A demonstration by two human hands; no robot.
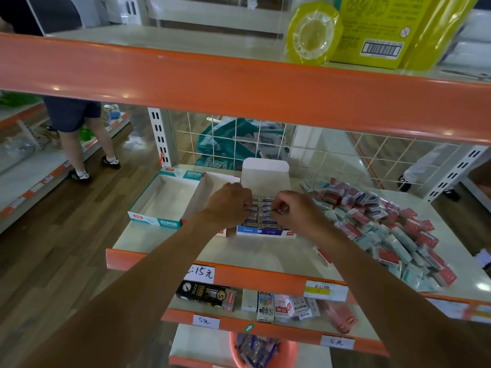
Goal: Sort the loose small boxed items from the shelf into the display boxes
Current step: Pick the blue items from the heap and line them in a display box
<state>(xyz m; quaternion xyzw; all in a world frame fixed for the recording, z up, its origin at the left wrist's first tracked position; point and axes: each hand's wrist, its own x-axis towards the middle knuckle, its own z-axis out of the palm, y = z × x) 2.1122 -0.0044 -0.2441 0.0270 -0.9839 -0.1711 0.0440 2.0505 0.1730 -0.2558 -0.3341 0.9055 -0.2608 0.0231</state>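
Note:
A blue-fronted display box point(265, 231) with its white lid flap raised stands in the middle of the shelf, filled with rows of small blue boxed items. My left hand point(228, 203) reaches into its left side with curled fingers on the packed items. My right hand point(292, 208) pinches one small blue box point(267, 212) over the rows. Left of it stand an open red-and-white display box point(210, 187) and an empty teal display box point(159, 200). A heap of loose red, blue and teal small boxes point(385, 229) lies on the shelf to the right.
An orange shelf rail point(239, 83) crosses overhead, with yellow packages point(372, 30) on that upper shelf. A wire grid backs the shelf. Lower shelves hold priced goods point(265, 304). A person's legs point(79, 144) stand in the aisle at left.

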